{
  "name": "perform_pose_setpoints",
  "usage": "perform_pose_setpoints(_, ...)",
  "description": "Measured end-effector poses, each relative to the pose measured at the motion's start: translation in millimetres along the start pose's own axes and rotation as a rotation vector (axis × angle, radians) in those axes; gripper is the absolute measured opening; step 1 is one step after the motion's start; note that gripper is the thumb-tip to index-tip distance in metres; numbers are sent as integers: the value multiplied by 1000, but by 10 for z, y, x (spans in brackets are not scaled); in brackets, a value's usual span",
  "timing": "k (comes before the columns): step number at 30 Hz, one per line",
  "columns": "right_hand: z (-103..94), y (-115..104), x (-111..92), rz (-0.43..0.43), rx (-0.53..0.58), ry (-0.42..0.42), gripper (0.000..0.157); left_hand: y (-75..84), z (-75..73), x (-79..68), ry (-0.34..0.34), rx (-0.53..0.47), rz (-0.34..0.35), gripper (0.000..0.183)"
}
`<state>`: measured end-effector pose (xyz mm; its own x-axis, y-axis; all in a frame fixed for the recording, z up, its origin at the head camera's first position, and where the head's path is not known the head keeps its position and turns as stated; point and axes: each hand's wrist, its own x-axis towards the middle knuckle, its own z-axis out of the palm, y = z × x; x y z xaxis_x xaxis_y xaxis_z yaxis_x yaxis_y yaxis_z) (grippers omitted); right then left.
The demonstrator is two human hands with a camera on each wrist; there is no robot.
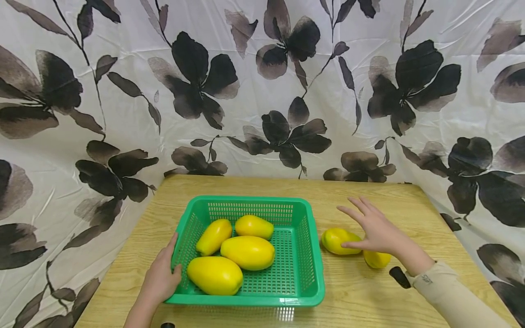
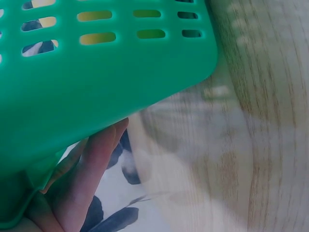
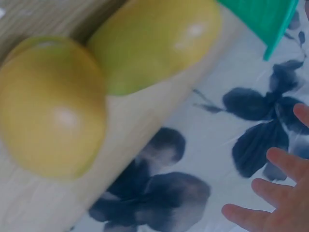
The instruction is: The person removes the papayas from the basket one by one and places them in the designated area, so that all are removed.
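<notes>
The left hand (image 1: pixel 159 277) grips the left side of the green basket (image 1: pixel 246 300); 4 yellow fruits (image 1: pixel 248 253) lie inside. The right hand (image 1: pixel 379 234), fingers spread, is poised above 2 loose fruits (image 1: pixel 335 239) on the table (image 1: pixel 348 296), right of the basket. Each is probably firm, smooth, fairly heavy and bruisable; grasp around the widest part.

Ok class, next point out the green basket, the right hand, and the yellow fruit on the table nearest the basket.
Green basket (image 1: pixel 246 300): head view, on its near rim.
Right hand (image 1: pixel 379 234): head view, on its back.
Yellow fruit (image 1: pixel 336 240): head view, on its visible middle.
</notes>
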<state>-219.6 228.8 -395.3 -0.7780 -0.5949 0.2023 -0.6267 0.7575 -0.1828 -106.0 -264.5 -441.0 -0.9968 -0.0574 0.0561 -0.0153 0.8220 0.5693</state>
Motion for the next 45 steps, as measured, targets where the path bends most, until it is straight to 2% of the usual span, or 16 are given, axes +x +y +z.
perform_pose_setpoints(10, 0, -241, 243, -112, -27, 19, 84, -3, 0, 4, -3, 11, -5, 76)
perform_pose_setpoints(28, 38, -778, 694, -279, -48, -55, 83, 1, 8, 3, -15, 9, -9, 77)
perform_pose_setpoints(37, 55, -1017, 916, -320, -7, -103, 83, 7, -2, 1, 9, 21, 10, 76)
perform_pose_setpoints(45, 137, -1191, 1085, -347, -38, -158, 83, -8, 3, -5, 10, 14, 14, 77)
